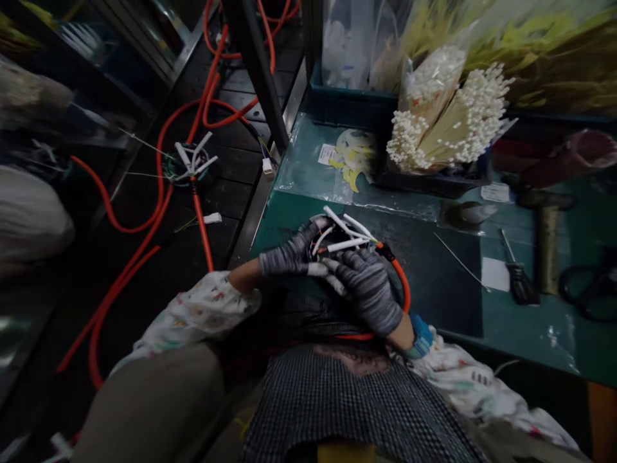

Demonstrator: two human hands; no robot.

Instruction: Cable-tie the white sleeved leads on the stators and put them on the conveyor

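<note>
Both my hands wear grey knit gloves and meet at the near edge of a green bench (530, 334). My left hand (289, 254) is closed round a dark round part (328, 239) with white sleeved wires (344, 231) sticking out of it. My right hand (366, 286) is also closed, its fingers pinching one of those white sleeves. An orange cable (402, 283) curves from the part round my right wrist and across my lap.
A similar wired part (190, 164) on more orange cable (159, 193) lies on the dark floor to the left. Bundles of white-tipped ties (448, 122) stand in a blue bin behind. A hammer (547, 238), a small tool (518, 273) and scissors (588, 286) lie on the bench's right side.
</note>
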